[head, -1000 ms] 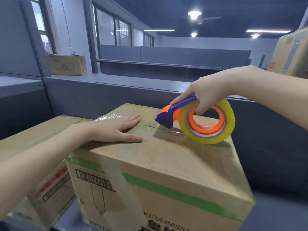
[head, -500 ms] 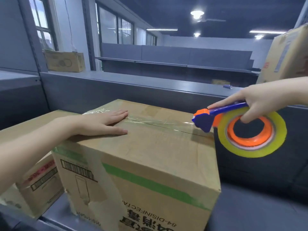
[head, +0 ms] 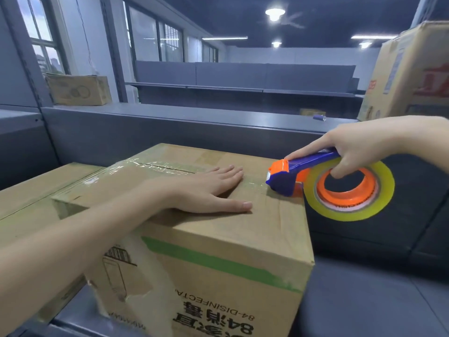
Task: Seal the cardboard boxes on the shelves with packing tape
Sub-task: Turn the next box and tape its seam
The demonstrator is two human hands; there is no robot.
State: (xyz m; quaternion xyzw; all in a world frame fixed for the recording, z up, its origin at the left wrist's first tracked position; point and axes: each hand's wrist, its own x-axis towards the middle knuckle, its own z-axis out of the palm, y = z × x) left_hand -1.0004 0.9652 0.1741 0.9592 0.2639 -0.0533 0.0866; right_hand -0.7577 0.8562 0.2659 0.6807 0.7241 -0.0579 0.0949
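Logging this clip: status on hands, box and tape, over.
Left hand flat on box top. Right hand grips tape dispenser, head at box's right edge. Tape laid along top seam. Nothing blocking.

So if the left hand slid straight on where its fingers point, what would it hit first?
Probably the dispenser, which the right hand holds at the box's right edge. The left hand lies flat, fingers aimed roughly there.

Brown cardboard box [head: 218,229] bears a green stripe and black lettering. Tape dispenser [head: 291,176]: blue and orange. Tape roll [head: 384,190]: yellow.
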